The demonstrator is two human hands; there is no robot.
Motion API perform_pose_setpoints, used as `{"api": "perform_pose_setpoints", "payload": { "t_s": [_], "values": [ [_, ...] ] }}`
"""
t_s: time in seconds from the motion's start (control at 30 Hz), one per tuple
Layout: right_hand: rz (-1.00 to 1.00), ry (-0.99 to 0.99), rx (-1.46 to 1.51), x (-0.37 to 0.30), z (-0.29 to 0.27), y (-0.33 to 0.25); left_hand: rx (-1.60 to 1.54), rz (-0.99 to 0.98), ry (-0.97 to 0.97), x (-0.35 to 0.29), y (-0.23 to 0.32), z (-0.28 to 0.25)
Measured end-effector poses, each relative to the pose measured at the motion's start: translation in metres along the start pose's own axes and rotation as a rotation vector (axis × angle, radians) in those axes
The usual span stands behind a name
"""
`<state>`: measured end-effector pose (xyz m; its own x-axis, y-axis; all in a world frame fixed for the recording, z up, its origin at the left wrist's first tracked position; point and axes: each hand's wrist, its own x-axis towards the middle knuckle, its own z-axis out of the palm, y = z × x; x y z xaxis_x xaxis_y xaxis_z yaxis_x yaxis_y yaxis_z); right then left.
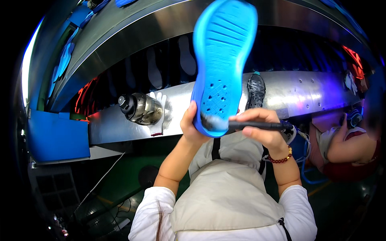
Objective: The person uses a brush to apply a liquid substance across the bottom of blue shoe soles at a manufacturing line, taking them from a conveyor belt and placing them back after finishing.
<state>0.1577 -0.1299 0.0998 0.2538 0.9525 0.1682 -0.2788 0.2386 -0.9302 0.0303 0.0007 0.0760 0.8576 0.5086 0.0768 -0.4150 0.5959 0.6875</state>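
Observation:
A bright blue shoe sole (221,68) is held up in front of me, heel end toward me. My left hand (190,126) grips its heel from the left side, thumb along the edge. In my right hand (263,130), closed around its black handle, is a brush (257,125). The pale, blurred bristles lie against the inside of the sole's heel, just beyond a patch of small holes. Beyond my right hand, a black shoe sole (256,90) rests on the metal ledge.
A dark-capped bottle (141,108) stands on the metal ledge (177,100) at left, beside a white glove (157,127). Behind are rows of dark soles (154,68) and a curved metal rail (161,26). A blue box (58,134) is far left; another person (350,146) sits at right.

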Motion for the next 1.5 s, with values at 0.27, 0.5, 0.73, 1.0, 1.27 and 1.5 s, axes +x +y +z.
{"api": "perform_pose_setpoints", "payload": {
  "t_s": [0.27,0.5,0.73,1.0,1.27,1.5],
  "values": [
    [-0.191,-0.215,-0.449,0.011,-0.018,-0.018,-0.025,-0.294,-0.153,0.004,0.024,-0.011],
    [-0.189,-0.471,-0.458,0.017,-0.031,-0.04,0.136,-0.719,-0.12,0.006,0.039,-0.009],
    [-0.143,-0.708,-0.617,0.015,-0.035,-0.053,0.39,-0.756,-0.098,-0.002,0.06,-0.001],
    [-0.096,-0.604,-0.738,0.005,-0.039,-0.052,0.515,-0.679,-0.181,-0.004,0.07,-0.022],
    [-0.154,-0.374,-0.783,-0.003,-0.045,-0.045,0.343,-0.468,-0.032,-0.011,0.081,-0.039],
    [-0.195,-0.039,-0.679,-0.002,-0.02,-0.036,-0.388,-0.207,-0.013,0.012,0.0,-0.047]
  ]
}}
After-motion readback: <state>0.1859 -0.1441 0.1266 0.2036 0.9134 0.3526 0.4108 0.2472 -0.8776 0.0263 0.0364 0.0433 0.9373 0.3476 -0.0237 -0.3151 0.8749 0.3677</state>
